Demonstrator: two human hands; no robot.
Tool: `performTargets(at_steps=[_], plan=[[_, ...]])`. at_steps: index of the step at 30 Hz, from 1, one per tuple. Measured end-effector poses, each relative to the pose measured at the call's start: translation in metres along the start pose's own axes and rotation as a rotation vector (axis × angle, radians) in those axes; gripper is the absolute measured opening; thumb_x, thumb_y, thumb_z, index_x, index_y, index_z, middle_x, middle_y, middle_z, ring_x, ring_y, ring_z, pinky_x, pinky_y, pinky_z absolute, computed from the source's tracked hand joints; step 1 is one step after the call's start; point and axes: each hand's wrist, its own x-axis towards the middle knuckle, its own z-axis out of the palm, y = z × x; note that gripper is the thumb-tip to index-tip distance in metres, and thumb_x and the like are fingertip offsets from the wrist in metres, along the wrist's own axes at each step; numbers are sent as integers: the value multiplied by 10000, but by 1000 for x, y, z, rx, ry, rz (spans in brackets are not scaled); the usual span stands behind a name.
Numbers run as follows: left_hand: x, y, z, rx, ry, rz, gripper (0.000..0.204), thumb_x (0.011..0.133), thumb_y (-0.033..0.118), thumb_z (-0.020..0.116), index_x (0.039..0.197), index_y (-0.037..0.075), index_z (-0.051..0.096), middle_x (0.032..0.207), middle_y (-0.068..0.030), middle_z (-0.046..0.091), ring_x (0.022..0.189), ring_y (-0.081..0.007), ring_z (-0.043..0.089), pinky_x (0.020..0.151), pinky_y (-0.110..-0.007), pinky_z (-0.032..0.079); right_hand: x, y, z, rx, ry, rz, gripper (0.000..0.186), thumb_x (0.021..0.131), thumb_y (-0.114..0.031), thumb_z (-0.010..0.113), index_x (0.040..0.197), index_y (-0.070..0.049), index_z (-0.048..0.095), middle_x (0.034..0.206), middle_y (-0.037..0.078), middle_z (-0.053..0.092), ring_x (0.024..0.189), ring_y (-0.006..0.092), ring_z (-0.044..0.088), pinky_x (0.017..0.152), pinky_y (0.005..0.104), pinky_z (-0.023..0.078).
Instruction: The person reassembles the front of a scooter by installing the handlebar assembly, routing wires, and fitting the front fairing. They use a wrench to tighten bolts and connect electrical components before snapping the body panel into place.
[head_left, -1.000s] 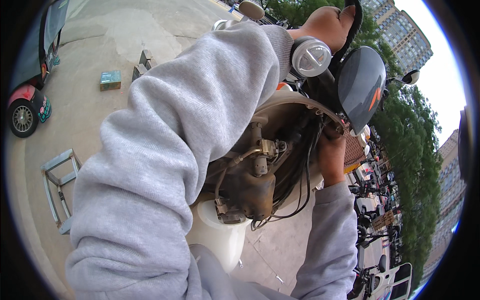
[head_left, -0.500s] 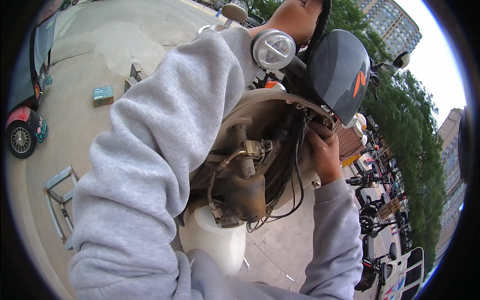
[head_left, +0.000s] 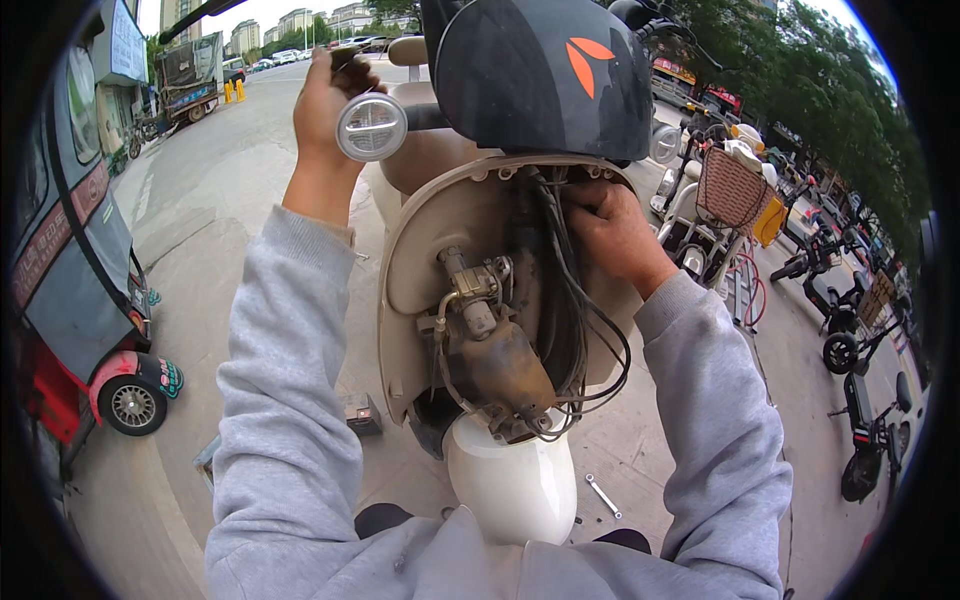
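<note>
My left hand (head_left: pixel 325 115) is at the scooter's left handlebar, behind a round clear lamp (head_left: pixel 371 126), fingers curled on something dark and blurred. My right hand (head_left: pixel 615 230) reaches inside the right of the open cream front housing (head_left: pixel 410 230), fingers curled beside black cables (head_left: pixel 565 280), its hold hidden. A metal fitting (head_left: pixel 480 281) and stained brown part (head_left: pixel 510 365) sit left of the cables. A dark grey cowl with orange marks (head_left: pixel 520 70) tops the housing; a white front fender (head_left: pixel 505 480) shows below.
A covered three-wheeler (head_left: pixel 75 280) stands at left. Parked scooters (head_left: pixel 855 340) and a bike with a woven basket (head_left: pixel 730 185) line the right. A wrench (head_left: pixel 603 496) and a dark box (head_left: pixel 362 412) lie on the pavement (head_left: pixel 190 290). Cars and trees stand behind.
My left hand and arm have swung from the upper right across to the upper left, and the view has turned, showing more of the street and housing. My right hand stays inside the housing.
</note>
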Motion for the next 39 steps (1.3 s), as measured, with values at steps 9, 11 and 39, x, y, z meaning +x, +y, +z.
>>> performTargets(at_steps=[9,11,39], plan=[[-185,-50,18,836,-233,379,220,987,147,462,1081,-28,557,998,-122,610,924,-169,574,858,-289,447,-11,1,-3,-117,254,-124,286,794,-157,552,1014,-70,713,967,183,673,922,371,628,843,450,490],[-177,-66,30,1035,-221,327,301,974,148,483,1179,-65,537,1123,-169,611,1048,-224,579,942,-317,431,-28,-1,-3,-3,431,-109,235,832,-126,556,991,-50,712,993,169,661,913,366,626,825,421,494],[-34,-7,-30,1289,27,-334,461,994,342,498,1339,37,500,1310,-92,556,1174,-247,523,999,-378,432,-716,315,142,-155,-233,1272,182,807,-162,618,970,-86,644,993,150,666,933,342,634,817,439,502]])
